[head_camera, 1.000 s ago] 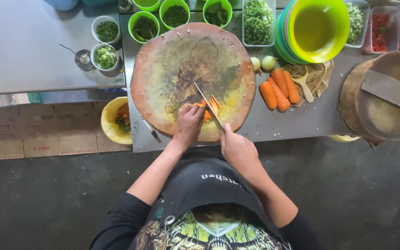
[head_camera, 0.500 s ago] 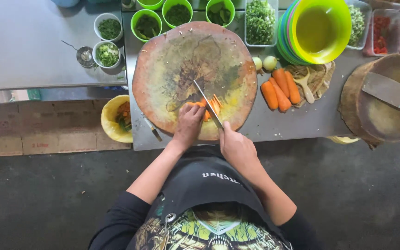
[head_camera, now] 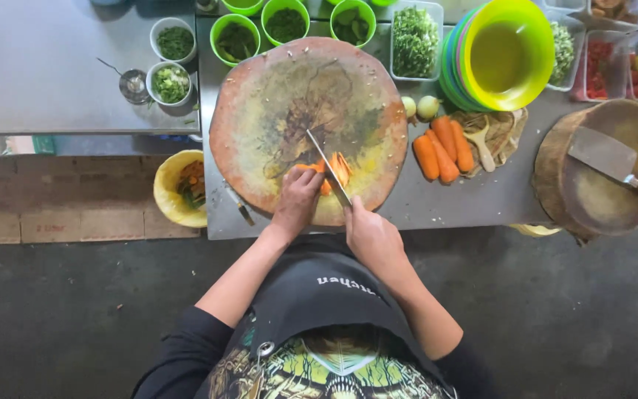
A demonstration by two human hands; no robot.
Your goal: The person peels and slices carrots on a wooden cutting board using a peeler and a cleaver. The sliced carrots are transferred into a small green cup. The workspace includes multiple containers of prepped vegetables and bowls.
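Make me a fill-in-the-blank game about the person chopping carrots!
1. The right hand holds a ____ over the round wooden chopping board.
2. The left hand presses down an orange ____ on the board.
3. Beside the board lie ____ whole carrots.
4. A cleaver rests on the ____ chopping board at the right.

Missing words: knife; carrot; three; smaller

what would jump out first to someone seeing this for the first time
The big round chopping board, worn and stained, fills the middle of the steel table. At its near edge the left hand pins an orange carrot while the right hand slices it with a knife, cut strips fanned beside the blade. To the right lie whole carrots below a stack of bright bowls, and a cleaver rests on a second round block.
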